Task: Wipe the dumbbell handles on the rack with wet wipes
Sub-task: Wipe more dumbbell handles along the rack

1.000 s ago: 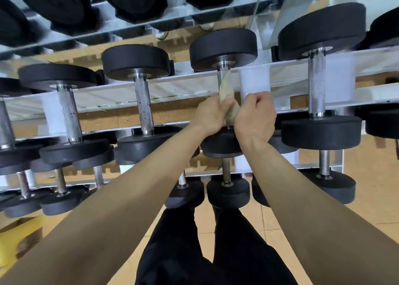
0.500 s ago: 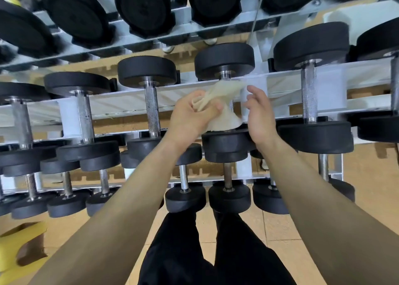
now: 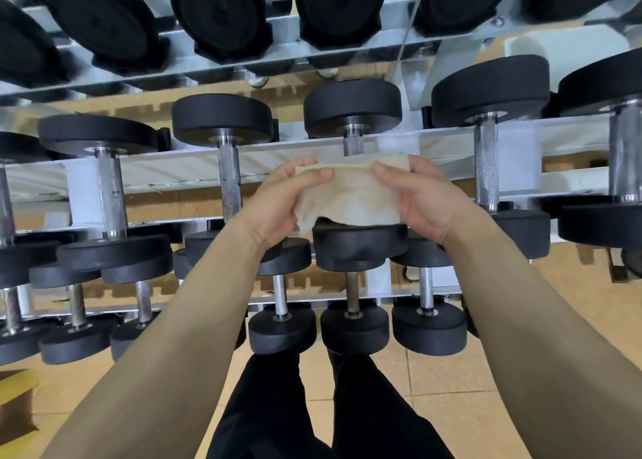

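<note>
A soiled beige wet wipe (image 3: 351,194) is stretched flat between my left hand (image 3: 288,205) and my right hand (image 3: 422,198), each pinching one side. It is held in front of the middle dumbbell's knurled steel handle (image 3: 353,143), hiding the handle's lower part; only the top stub shows below the black far weight (image 3: 352,107). Whether the wipe touches the handle I cannot tell. The white rack (image 3: 166,170) holds black dumbbells with steel handles to the left (image 3: 230,180) and right (image 3: 486,166).
A lower tier of smaller dumbbells (image 3: 354,324) stands near my legs in black trousers (image 3: 312,413). An upper tier of large black weights (image 3: 222,10) hangs overhead. Tan tiled floor (image 3: 444,382) lies below, with a yellow object (image 3: 15,399) at the bottom left.
Both hands came off the middle handle, where they gripped the bunched wipe. The wipe has been opened out and is now spread between both hands.
</note>
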A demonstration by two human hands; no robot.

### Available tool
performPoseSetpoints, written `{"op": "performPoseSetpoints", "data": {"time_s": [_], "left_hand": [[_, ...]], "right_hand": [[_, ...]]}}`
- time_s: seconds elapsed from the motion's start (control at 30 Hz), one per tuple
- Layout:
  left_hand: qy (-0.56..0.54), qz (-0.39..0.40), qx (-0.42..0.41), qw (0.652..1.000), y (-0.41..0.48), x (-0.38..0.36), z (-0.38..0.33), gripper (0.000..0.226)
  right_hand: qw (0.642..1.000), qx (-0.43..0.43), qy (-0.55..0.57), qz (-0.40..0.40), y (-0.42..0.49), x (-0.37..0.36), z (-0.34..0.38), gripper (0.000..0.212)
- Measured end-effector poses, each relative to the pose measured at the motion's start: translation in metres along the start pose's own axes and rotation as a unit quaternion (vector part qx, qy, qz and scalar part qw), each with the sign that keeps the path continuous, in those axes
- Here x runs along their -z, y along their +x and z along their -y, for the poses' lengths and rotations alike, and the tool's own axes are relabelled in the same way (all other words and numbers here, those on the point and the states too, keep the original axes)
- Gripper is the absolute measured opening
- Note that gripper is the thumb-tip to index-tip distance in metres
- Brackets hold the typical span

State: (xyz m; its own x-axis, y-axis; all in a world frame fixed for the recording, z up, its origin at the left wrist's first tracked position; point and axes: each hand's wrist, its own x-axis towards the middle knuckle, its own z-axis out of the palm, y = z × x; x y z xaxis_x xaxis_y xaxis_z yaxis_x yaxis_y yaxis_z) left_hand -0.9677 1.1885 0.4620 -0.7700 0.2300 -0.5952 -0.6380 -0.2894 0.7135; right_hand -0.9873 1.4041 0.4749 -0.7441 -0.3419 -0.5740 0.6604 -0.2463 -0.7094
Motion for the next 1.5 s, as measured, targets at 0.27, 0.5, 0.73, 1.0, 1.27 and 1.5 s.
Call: {"op": "performPoseSetpoints", "data": {"time_s": [0.27, 0.5, 0.73, 1.0, 1.27, 1.5], "left_hand": [[0.011, -0.252, -0.059, 0.966, 0.064, -0.002, 0.027, 0.022], [0.036, -0.266, -0.026, 0.963, 0.077, -0.013, 0.043, 0.031], [0.062, -0.270, -0.017, 0.961, 0.079, -0.016, 0.048, 0.015], [0.014, -0.222, 0.067, 0.973, 0.103, -0.029, 0.049, 0.024], [-0.064, -0.171, 0.062, 0.981, 0.101, -0.027, 0.040, 0.011], [0.150, -0.257, 0.036, 0.954, 0.108, -0.031, 0.047, 0.012]], "right_hand": [[0.967, 0.032, -0.192, -0.167, 0.062, 0.026, -0.020, 0.018], [0.956, 0.070, -0.152, -0.239, 0.069, 0.018, -0.023, 0.033], [0.940, 0.027, -0.244, -0.237, 0.077, 0.026, -0.036, 0.011], [0.891, 0.002, -0.383, -0.242, 0.096, 0.023, -0.030, 0.010], [0.751, -0.046, -0.613, -0.241, 0.096, 0.012, -0.024, 0.010], [0.939, -0.036, -0.246, -0.238, 0.079, 0.002, -0.031, 0.021]]}}
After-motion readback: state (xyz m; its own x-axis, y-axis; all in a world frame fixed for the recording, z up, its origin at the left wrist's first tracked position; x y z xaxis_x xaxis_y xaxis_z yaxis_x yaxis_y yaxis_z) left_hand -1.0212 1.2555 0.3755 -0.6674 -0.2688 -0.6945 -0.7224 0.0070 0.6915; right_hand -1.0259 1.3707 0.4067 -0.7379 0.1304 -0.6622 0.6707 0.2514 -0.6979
